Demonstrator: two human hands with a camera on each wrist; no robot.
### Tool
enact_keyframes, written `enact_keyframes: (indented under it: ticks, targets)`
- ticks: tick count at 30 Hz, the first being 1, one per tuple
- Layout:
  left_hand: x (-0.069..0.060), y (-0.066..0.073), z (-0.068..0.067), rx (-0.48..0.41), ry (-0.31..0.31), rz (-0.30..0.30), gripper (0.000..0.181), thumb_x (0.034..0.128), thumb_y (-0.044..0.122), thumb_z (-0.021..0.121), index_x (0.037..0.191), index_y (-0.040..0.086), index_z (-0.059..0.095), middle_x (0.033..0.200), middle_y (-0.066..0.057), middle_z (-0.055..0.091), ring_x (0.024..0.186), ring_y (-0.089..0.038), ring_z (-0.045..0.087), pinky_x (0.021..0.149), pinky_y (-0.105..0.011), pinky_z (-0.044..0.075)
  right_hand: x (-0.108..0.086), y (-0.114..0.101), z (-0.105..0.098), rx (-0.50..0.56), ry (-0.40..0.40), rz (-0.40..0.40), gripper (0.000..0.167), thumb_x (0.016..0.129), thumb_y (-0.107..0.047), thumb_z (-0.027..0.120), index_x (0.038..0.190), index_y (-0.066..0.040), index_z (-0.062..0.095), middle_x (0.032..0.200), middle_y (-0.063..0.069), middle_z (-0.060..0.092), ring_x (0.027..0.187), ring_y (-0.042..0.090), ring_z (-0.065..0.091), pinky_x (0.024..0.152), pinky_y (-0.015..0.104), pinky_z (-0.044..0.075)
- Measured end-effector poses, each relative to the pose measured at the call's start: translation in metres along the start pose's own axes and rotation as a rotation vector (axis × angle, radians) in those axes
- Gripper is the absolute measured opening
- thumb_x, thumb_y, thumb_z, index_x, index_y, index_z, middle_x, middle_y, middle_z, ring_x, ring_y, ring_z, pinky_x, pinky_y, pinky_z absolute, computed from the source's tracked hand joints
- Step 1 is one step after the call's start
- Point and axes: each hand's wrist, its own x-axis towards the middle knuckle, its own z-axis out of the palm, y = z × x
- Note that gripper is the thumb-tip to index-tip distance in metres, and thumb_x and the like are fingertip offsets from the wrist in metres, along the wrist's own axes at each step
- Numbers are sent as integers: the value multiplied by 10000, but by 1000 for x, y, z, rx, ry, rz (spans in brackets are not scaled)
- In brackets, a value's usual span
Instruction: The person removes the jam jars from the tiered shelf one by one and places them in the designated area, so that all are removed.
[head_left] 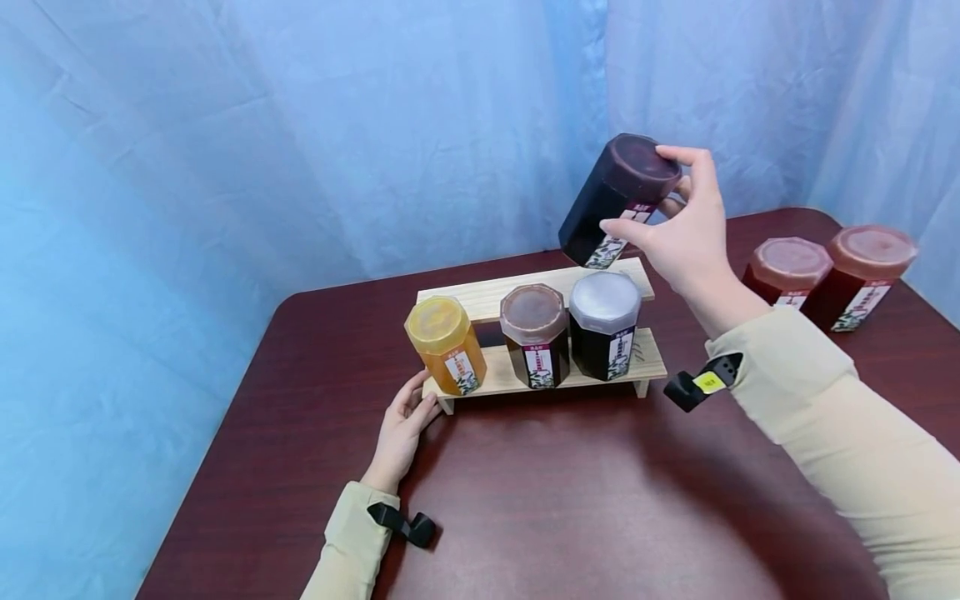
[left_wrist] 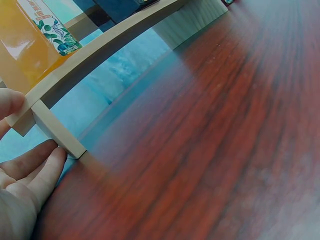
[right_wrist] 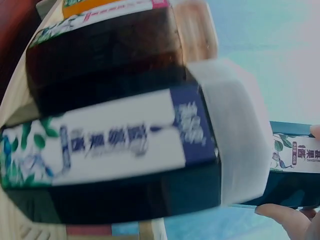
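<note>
My right hand (head_left: 690, 225) grips a dark jam jar with a purple lid (head_left: 615, 200), tilted in the air above the back step of a two-step wooden rack (head_left: 495, 293). In the right wrist view this jar (right_wrist: 295, 155) is partly cut off at the edge. My left hand (head_left: 401, 433) holds the rack's left end, thumb at the shelf edge and fingers against the leg (left_wrist: 60, 132). On the front step stand a yellow jar (head_left: 450, 350), a dark jar with a brownish lid (head_left: 536, 337) and a dark jar with a whitish lid (head_left: 603, 325).
Two red jars with pinkish lids, a nearer one (head_left: 870, 275) and a smaller-looking one (head_left: 787, 267), stand on the dark red table (head_left: 540, 500) at the right. Blue curtains (head_left: 337, 125) hang behind and along the left.
</note>
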Motion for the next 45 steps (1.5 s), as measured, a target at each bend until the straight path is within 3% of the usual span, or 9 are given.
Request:
enact_keyframes:
  ticks: [10,22,28,33,36,45]
  targets:
    - [0,-2,3,-2,-1,-30,478,968,68,507,1421,5,370,1297,-254,480,1029,-58,581,895,-230,498,0,25,-23,-11,53,-17,807,678,25,797,1329,-247,406,1234,-48,480,1000,67,592,693,100,485]
    - [-2,-1,4,6,0,-27,478,969,75,507,1418,-10,365,1276,-251,488,1018,-45,580,911,-238,489,-7,52,-50,-108,87,-10,811,681,-1,805,1351,-219,404,1245,-125,439,1061,19,527,857,96,443]
    - [-3,0,4,14,-3,-28,478,974,82,503,1421,-10,361,1288,-255,481,1030,-50,573,924,-247,484,-14,61,-63,-174,70,43,803,717,-79,809,1369,-264,379,1218,-130,454,1026,-11,527,824,68,435]
    - [-2,0,3,17,-6,-26,480,973,86,505,1421,-9,361,1293,-257,478,1042,-62,569,928,-252,484,-15,67,-71,-146,80,51,818,703,-37,808,1365,-252,379,1180,-141,469,980,-29,545,806,44,435]
    - [-1,-1,3,24,-4,-29,481,974,92,507,1421,-7,361,1298,-256,477,1044,-66,567,931,-256,484,-16,70,-75,-182,81,66,817,710,-73,812,1371,-265,373,1179,-157,465,995,-43,531,843,55,428]
    - [0,-1,5,1,-7,-34,486,973,84,506,1425,-14,355,1305,-260,473,1041,-56,574,910,-232,485,-26,89,-86,-265,52,75,824,715,-120,823,1386,-255,363,1140,-184,468,950,-106,503,791,13,408]
